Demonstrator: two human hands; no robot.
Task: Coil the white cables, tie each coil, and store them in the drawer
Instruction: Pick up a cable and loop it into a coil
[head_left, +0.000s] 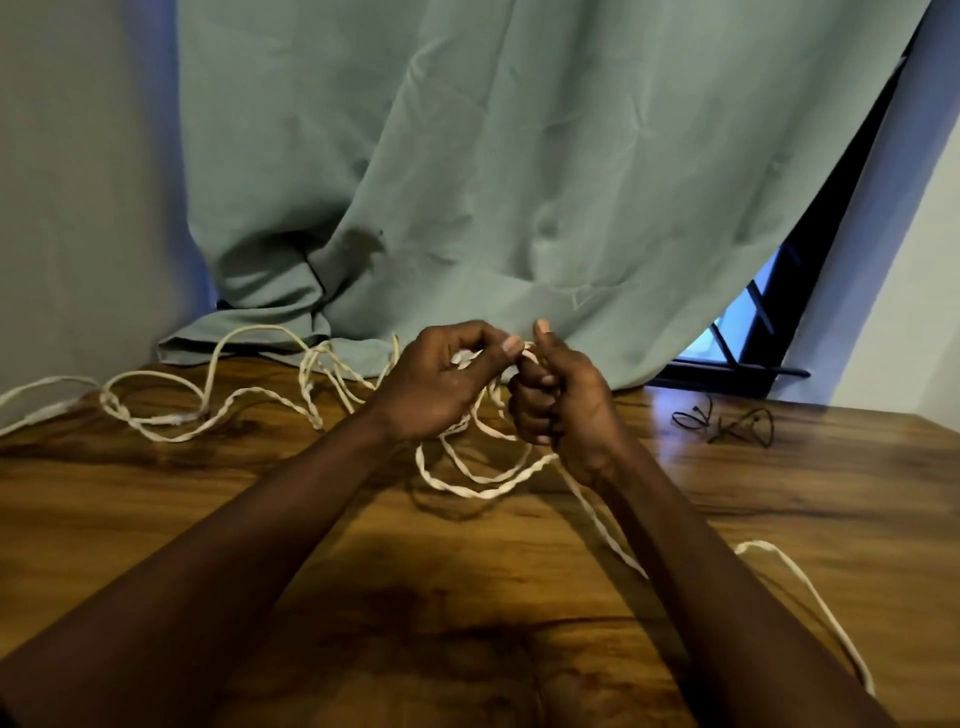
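Working w/ both hands above the table (467, 597), the person has the white cable (488, 496) bunched between them: left hand (441, 384) pinches a strand btwn thumb & forefinger, right hand (556, 400) is fisted round a few loops, thumb up. Other runs of the cable sprawl over the table to the left, up to the curtain (519, 182), w/ one more trailing toward the near right edge. It looks like a thin twisted pair: light, limp, prob. springy & quick to tangle, not fragile. Best held at the gathered loops, feeding slack in bit by bit. Black ties (727, 421) lie well apart on the right; no drawer in view.
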